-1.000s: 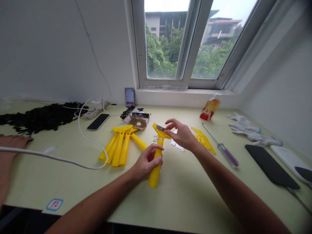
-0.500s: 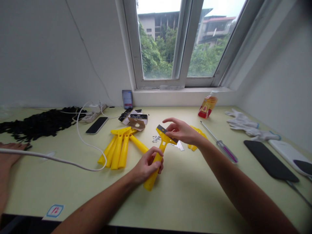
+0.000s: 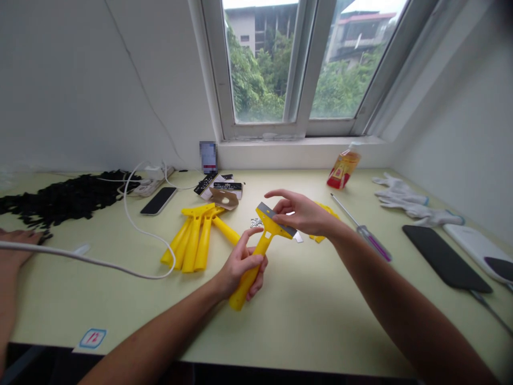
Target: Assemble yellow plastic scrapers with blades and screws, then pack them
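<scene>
My left hand is wrapped round the handle of a yellow scraper, tilted with its wide head up and away from me. A grey metal blade lies along the head. My right hand has its thumb and fingertips on this blade, with the index finger raised. Just behind the scraper, partly hidden, sit small metal nuts. Loose blades and yellow plastic pieces lie beneath my right hand. To the left, several more yellow scraper handles are heaped together.
A screwdriver, white gloves and a black pad lie right. A bottle stands by the window. Opened packaging, a phone, black pieces and a looping white cable are left, near another person's hand.
My left hand has shifted its grip, its index finger now stretched towards the scraper head. The scraper has tilted slightly, its handle end moving left. My right fingers stay at the blade.
</scene>
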Motion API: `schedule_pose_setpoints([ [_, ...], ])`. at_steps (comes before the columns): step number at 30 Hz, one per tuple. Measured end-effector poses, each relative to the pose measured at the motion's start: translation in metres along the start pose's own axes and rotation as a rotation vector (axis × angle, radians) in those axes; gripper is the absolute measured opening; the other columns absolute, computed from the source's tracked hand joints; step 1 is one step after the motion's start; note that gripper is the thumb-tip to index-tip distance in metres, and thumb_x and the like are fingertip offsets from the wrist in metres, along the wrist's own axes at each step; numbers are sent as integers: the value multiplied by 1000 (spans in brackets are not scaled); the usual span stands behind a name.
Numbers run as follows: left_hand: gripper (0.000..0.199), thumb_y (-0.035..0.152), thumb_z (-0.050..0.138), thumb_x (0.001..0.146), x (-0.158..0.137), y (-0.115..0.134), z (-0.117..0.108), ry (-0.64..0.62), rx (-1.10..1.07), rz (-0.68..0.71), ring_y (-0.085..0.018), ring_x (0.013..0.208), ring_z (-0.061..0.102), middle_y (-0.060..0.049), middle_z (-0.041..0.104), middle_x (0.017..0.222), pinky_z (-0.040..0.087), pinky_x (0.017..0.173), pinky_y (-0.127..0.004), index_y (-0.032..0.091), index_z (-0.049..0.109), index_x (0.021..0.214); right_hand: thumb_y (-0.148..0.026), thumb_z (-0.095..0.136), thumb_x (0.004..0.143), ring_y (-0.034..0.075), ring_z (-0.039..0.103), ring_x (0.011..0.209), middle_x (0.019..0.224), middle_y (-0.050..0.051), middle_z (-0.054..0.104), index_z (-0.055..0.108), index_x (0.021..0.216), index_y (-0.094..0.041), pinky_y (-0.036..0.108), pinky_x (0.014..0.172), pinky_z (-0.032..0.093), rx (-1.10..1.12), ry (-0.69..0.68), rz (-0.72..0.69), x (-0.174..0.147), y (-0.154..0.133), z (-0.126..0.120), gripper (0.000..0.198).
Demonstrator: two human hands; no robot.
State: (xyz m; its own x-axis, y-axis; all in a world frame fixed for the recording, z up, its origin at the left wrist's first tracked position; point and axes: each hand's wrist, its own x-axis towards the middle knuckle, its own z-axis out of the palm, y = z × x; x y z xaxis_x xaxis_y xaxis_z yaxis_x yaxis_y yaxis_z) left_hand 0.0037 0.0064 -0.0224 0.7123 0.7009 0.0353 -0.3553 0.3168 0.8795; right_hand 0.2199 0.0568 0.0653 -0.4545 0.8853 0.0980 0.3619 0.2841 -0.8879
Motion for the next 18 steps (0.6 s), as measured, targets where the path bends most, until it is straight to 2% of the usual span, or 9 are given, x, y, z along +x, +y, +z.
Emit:
schedule_pose_setpoints([
  [7, 55, 33, 61, 86, 1, -3, 3, 80, -2, -52, -11, 34, 51, 6, 53, 71, 39, 25, -18, 30, 33, 134, -23, 65, 78, 13, 61, 71, 82, 1, 66, 50, 126, -20, 23, 61, 50, 15, -9, 44, 2, 3, -1, 50],
  [14, 67, 32, 61, 83, 2, 0, 6, 179, 22, -101, -12, 42, 52, 6, 53, 64, 41, 33, -19, 24, 28, 140, -19, 61, 78, 12, 62, 69, 85, 1, 70, 51, 125, -21, 22, 59, 50, -9, -46, 101, 5, 14, -2, 48],
  [18, 71, 33, 61, 83, 3, 2, 3, 206, 35, -172, -12, 44, 52, 5, 54, 65, 41, 35, -19, 25, 25, 144, -20, 61, 80, 13, 66, 73, 96, 6, 72, 52, 124, -19, 27, 67, 56, 16, -10, 160, 10, 27, -11, 45],
])
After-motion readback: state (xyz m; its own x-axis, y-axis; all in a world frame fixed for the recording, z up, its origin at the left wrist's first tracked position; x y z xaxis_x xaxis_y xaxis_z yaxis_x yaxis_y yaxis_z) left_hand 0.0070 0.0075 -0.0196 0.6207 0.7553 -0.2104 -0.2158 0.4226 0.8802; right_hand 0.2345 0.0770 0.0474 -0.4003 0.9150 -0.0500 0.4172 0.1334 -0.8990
